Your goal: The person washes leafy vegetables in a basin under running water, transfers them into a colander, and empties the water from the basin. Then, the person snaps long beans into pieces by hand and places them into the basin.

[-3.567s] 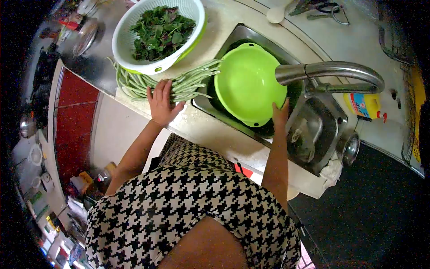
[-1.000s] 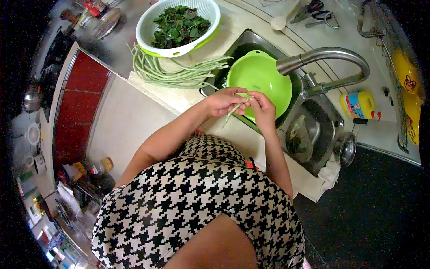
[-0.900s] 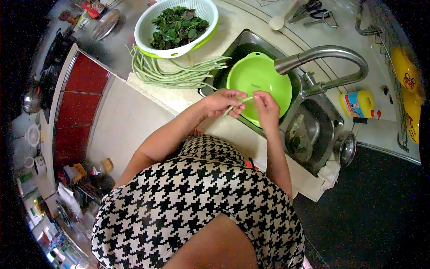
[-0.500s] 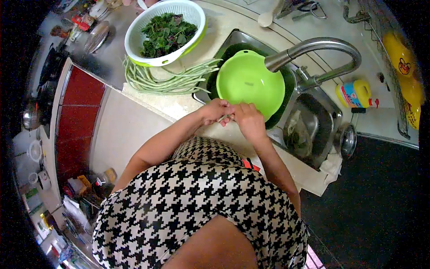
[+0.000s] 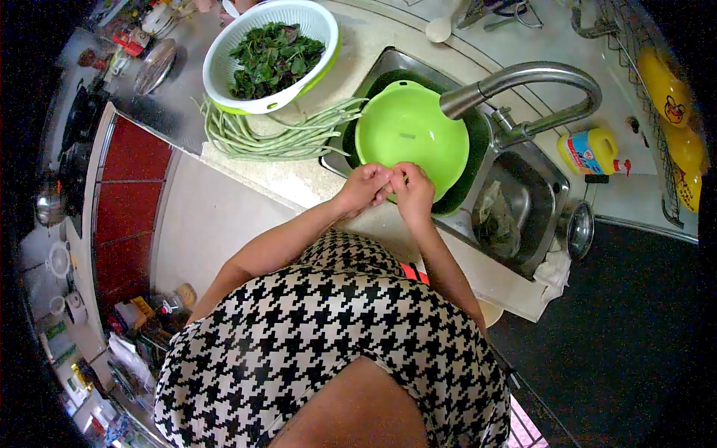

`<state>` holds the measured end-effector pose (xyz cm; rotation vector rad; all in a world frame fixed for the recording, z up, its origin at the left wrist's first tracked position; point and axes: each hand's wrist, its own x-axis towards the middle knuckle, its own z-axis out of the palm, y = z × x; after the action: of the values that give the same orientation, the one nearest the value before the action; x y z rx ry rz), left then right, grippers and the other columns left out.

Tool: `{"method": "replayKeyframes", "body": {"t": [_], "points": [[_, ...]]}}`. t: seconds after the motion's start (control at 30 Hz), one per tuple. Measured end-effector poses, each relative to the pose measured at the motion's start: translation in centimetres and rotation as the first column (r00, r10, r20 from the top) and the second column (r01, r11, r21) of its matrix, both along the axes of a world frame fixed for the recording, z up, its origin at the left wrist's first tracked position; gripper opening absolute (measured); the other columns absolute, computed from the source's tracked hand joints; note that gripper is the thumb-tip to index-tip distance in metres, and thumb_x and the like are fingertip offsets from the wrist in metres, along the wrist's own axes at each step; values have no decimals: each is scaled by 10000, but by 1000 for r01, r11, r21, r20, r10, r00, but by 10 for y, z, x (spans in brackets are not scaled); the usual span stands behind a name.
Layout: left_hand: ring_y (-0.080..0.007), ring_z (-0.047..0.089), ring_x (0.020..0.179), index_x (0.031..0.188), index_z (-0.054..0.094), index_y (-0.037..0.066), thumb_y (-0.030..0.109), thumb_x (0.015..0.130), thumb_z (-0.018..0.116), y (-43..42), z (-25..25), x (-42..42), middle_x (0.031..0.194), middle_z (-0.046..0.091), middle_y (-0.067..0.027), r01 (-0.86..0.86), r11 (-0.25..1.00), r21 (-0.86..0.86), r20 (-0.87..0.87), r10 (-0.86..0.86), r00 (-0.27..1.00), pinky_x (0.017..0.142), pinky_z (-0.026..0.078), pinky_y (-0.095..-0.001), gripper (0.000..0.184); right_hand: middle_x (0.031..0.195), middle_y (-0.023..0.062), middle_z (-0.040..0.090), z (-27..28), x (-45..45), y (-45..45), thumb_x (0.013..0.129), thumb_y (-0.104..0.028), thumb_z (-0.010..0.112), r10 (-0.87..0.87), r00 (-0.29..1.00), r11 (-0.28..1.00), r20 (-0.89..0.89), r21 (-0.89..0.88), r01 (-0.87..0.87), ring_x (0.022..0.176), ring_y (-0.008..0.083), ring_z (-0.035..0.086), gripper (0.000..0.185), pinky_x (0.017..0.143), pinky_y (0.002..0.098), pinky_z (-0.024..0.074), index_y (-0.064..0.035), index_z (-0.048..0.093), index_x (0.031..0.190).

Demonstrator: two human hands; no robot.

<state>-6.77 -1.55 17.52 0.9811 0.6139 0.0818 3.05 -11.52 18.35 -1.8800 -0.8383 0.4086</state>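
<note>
My left hand [image 5: 364,188] is closed, its fingertips meeting those of my right hand [image 5: 413,193] above the near rim of a light green basin [image 5: 411,112]. The right fingers pinch at the same spot. A thin green length of long bean showed between the hands a moment ago; now my fingers mostly hide it. One short bean piece [image 5: 407,136] lies on the basin's bottom. Left of the basin, a bundle of long beans [image 5: 276,137] is spread on the counter, some ends reaching over the sink edge.
A white colander [image 5: 218,75] with leafy greens [image 5: 276,60] stands behind the beans. The steel faucet [image 5: 549,75] arches over the basin's right side. A plastic bag [image 5: 494,220] lies in the smaller sink bowl [image 5: 523,243]. A yellow bottle [image 5: 590,151] stands at right.
Both hands stay together near the basin's rim, and the right fingers have shifted slightly upward. The green piece seen at the left hand is now hidden. The view has moved a little.
</note>
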Motion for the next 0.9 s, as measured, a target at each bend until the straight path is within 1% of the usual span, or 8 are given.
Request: {"method": "replayKeyframes", "body": {"t": [0.07,0.27,0.47,0.6,0.7,0.73,0.83,0.9], "points": [[-104,498,553,901,508,44,215,881,509,-1,6,7,774,565,-43,-56,997,-51,-5,56,998,455,386,-216,172,749,90,604,2,6,9,814,-145,544,-37,937,998,-348,34,52,638,211,585,138,599,328,464,-34,585,885],[-250,581,937,961,448,36,148,904,436,25,5,18,1020,561,-151,-131,895,-427,106,194,975,838,486,-357,127,739,85,619,-8,57,21,810,-168,566,-150,987,984,-66,85,155,647,165,581,178,596,300,453,-23,605,907],[-181,584,834,946,430,50,126,887,466,27,-7,20,994,561,-129,-263,916,-303,137,315,939,619,468,-254,103,749,157,606,-5,7,6,808,-228,559,12,986,978,-167,-203,-47,653,272,583,218,618,358,451,-16,601,837],[-135,507,747,870,454,60,142,893,480,0,-13,33,849,553,-81,-529,829,-179,150,555,818,691,426,-262,89,732,171,585,-15,-7,5,805,-230,525,58,993,971,-107,-224,-80,665,347,565,209,601,426,436,-25,566,817],[-137,508,749,896,449,59,136,892,481,-14,3,32,826,546,-82,-511,858,-41,25,512,858,693,428,-271,84,670,132,566,-7,-10,-4,797,-137,512,102,978,957,182,-286,-46,601,257,554,131,543,353,434,-11,546,811],[-125,499,733,910,452,65,159,880,510,-17,-9,32,807,539,-51,-483,872,-79,90,489,868,652,429,-268,115,720,151,556,-3,-11,-6,756,-121,513,65,958,954,280,-298,23,640,316,538,102,562,401,433,-28,524,797],[-103,488,642,913,453,65,202,859,552,-15,-17,29,771,541,-25,-338,940,-42,-196,324,925,521,412,-244,177,725,135,536,11,-11,-21,728,-130,529,110,888,928,446,-366,69,639,306,537,107,576,397,438,-48,531,797],[-80,432,514,863,492,85,252,847,567,-17,-14,27,649,492,6,-225,930,-290,-233,160,959,384,324,-228,184,728,121,528,7,-10,-33,701,-119,546,154,862,960,482,-278,-16,634,299,536,117,573,385,441,-59,531,800]]}}
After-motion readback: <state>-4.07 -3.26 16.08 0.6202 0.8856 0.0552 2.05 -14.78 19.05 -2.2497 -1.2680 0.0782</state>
